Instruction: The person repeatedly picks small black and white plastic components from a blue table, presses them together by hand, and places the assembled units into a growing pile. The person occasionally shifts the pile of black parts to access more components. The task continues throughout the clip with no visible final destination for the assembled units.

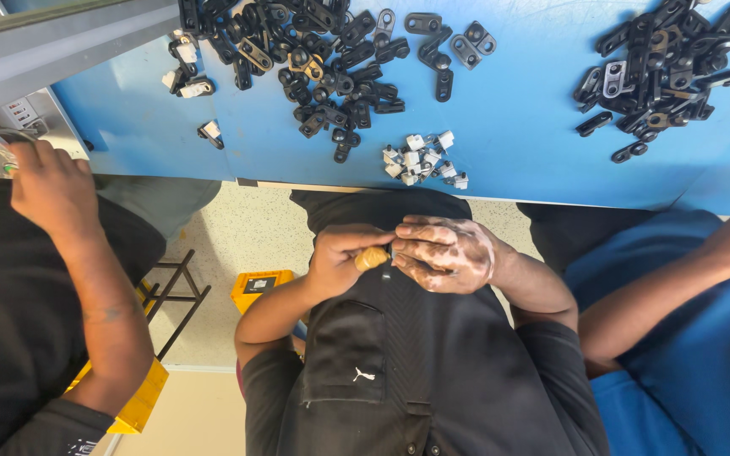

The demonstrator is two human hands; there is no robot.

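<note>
Fingers (355,243) of left hand (335,263) clenched around small tan piece (372,257); right hand (448,253) pinching same piece, fingertips touching. White clips (420,159) on blue table (517,127) beyond.

The scene is brightly and evenly lit, like daylight or strong overhead light. The blue table (517,143) is well exposed, with a paler sheen toward the upper right and upper middle of the frame but no hard glare. The black parts (314,59) throw only short, soft shadows. A darker band of shade lies on the table at upper left, under the grey beam (61,42). The black shirt (416,371) at the bottom centre reads dark yet keeps its folds. Focus is sharp across most of the frame; the hands (445,253) at centre are slightly soft. Wide-angle distortion bends straight edges near the frame's sides.
</note>
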